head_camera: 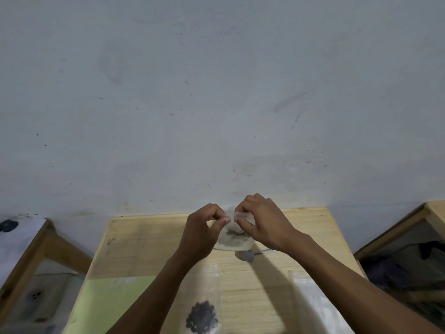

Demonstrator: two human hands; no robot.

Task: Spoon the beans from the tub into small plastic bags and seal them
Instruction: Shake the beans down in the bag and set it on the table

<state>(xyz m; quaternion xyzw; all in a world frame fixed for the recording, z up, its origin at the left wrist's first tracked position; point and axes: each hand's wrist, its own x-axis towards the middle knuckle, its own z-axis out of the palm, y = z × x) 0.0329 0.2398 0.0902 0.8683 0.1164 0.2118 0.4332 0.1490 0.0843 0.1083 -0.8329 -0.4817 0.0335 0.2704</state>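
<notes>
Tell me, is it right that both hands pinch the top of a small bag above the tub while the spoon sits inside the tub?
Not quite. The head view shows the spoon lying on the table, just in front of the tub, not inside it. The left hand and right hand do pinch the top of the bag above the tub.

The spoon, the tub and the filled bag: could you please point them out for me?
spoon [246, 256], head view, on its bowl.
tub [248, 244], head view, on its near wall.
filled bag [201, 315], head view, on its beans.

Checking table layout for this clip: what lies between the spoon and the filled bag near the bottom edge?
In the head view, only bare wooden table separates the spoon from the filled bag; the left forearm passes beside that stretch.
</notes>
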